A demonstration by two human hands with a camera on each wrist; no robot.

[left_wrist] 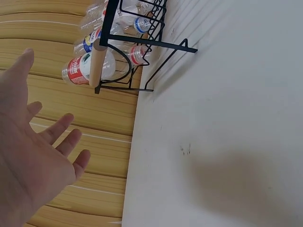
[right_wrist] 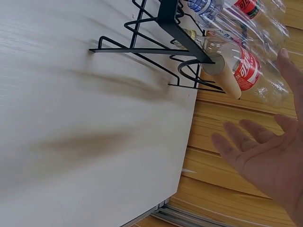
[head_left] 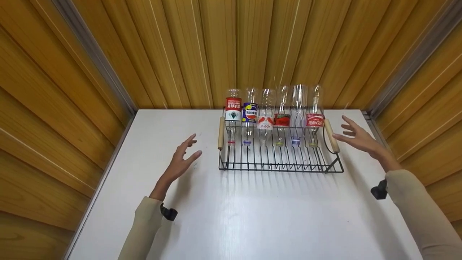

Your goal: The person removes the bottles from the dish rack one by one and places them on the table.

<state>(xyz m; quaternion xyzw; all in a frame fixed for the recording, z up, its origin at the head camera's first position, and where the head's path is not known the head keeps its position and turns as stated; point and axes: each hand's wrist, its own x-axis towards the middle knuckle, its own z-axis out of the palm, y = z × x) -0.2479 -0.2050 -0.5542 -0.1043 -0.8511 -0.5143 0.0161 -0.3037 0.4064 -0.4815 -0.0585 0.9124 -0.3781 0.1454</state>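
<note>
Rack (left_wrist: 151, 43) cropped at the left wrist view's top (label print (left_wrist: 75, 71) seemingly blurred)

Pepsi bottle label (head_left: 250, 113), Coca-Cola bottle label (head_left: 314, 120)

L hand (head_left: 180, 157): I have it up, fingers spread, thumb to R
R hand (head_left: 361, 139): same, thumb to L
L arm (head_left: 141, 229): in fr near L
R arm (head_left: 420, 206): in fr near R
</note>
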